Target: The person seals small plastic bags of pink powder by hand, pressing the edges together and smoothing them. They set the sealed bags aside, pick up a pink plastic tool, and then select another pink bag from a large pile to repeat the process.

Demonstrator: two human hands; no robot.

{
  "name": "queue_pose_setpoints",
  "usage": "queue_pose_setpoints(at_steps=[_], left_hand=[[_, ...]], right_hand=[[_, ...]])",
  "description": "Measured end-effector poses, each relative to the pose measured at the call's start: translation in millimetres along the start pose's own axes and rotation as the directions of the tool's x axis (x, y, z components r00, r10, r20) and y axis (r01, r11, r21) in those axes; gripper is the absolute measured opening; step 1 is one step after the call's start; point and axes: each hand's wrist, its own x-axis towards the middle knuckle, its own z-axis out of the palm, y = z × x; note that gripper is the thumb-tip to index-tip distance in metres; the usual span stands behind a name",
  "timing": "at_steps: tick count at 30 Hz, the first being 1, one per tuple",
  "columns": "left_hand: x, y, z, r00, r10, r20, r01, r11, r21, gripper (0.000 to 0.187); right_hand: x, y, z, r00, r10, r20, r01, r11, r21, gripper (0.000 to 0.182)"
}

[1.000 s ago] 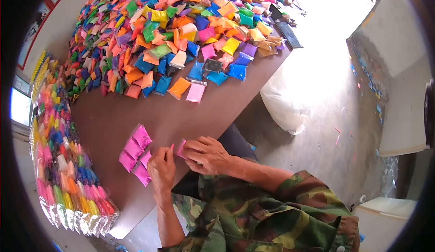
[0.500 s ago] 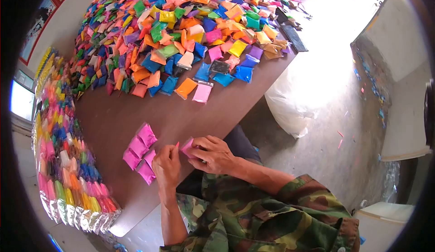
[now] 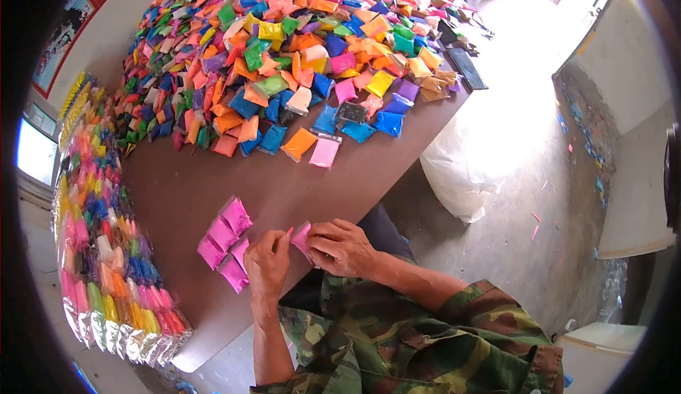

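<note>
A small pink packet (image 3: 301, 241) is gripped in my right hand (image 3: 345, 249), its fingers curled over the packet's right side. My left hand (image 3: 267, 262) is closed in a pinch just left of that packet. A small reddish tip shows at the left fingertips, too small to name. Beside my left hand, several magenta packets (image 3: 223, 234) lie grouped on the brown table (image 3: 184, 188), some touching one another.
A large heap of packets in many colours (image 3: 284, 60) covers the table's far part. Rows of long clear-wrapped packs (image 3: 117, 295) line the left side. A dark flat object (image 3: 466, 68) lies at the right edge; a white plastic bag (image 3: 457, 181) hangs beside the table.
The whole view has shifted slightly, so things appear a little lower and further right. The pink packet in my right hand is tilted differently. Both hands stay closed near each other.
</note>
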Motion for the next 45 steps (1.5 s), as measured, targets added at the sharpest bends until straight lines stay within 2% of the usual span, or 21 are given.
queue_pose_setpoints(at_steps=[2, 5, 11, 14, 20, 23, 26, 27, 29, 33, 36, 42, 45], left_hand=[[-0.1, 13.4, -3.0, 0.999, 0.031, 0.026, -0.03, 0.997, -0.065, 0.011], [3.3, 31.9, -2.0, 0.995, -0.002, 0.095, 0.011, 0.995, -0.097, 0.011], [34.0, -2.3, 15.6, 0.979, 0.151, 0.133, -0.165, 0.982, 0.094, 0.013], [45.6, -8.8, 18.0, 0.982, 0.177, 0.068, -0.184, 0.978, 0.102, 0.011], [7.8, 14.9, -2.0, 0.996, 0.084, -0.009, -0.084, 0.993, -0.083, 0.012], [-11.8, -1.0, 11.1, 0.999, 0.022, -0.039, -0.024, 0.997, -0.074, 0.012], [-4.5, -20.1, 11.9, 0.994, 0.037, -0.102, -0.031, 0.998, 0.063, 0.011], [-1.1, -12.4, 4.8, 0.997, -0.054, -0.052, 0.053, 0.999, -0.005, 0.01], [-5.8, -1.5, 1.6, 0.996, -0.076, -0.054, 0.072, 0.995, -0.068, 0.011], [-29.1, 11.6, 14.4, 0.993, -0.068, -0.094, 0.056, 0.991, -0.121, 0.011], [-27.8, 2.3, 20.5, 0.994, -0.067, -0.091, 0.062, 0.997, -0.054, 0.01], [-14.8, -1.3, 21.2, 0.983, -0.02, -0.181, 0.029, 0.998, 0.051, 0.007], [-24.6, 10.0, 15.4, 0.98, -0.07, -0.184, 0.054, 0.994, -0.09, 0.007]], right_hand=[[0.6, -1.6, 0.3, 1.0, 0.017, -0.009, -0.017, 1.0, 0.004, 0.022], [0.1, -1.4, 0.9, 0.999, 0.024, -0.022, -0.023, 1.0, 0.007, 0.021], [1.6, 1.0, 1.5, 0.999, -0.016, -0.044, 0.016, 1.0, -0.01, 0.021], [1.5, 2.7, -1.3, 0.999, -0.031, -0.016, 0.031, 0.999, -0.031, 0.022], [1.3, 0.0, 1.5, 0.999, 0.01, -0.033, -0.01, 1.0, -0.01, 0.022], [4.0, 2.7, 5.6, 0.998, 0.013, -0.053, -0.013, 1.0, 0.008, 0.023], [1.6, 2.3, 5.8, 0.999, 0.014, -0.031, -0.014, 1.0, 0.007, 0.024], [1.0, 3.3, 7.0, 0.999, 0.013, -0.035, -0.013, 1.0, 0.008, 0.024], [1.3, 3.3, 7.6, 0.999, 0.014, -0.041, -0.014, 1.0, -0.003, 0.023], [1.1, 3.7, 8.3, 0.999, 0.012, -0.048, -0.013, 1.0, -0.018, 0.026], [2.9, 2.0, 8.9, 0.998, 0.021, -0.056, -0.023, 1.0, -0.02, 0.025], [3.1, -1.8, 10.3, 0.998, 0.036, -0.058, -0.039, 0.998, -0.046, 0.025], [6.5, -4.1, 8.3, 0.996, 0.061, -0.063, -0.063, 0.997, -0.035, 0.024]])
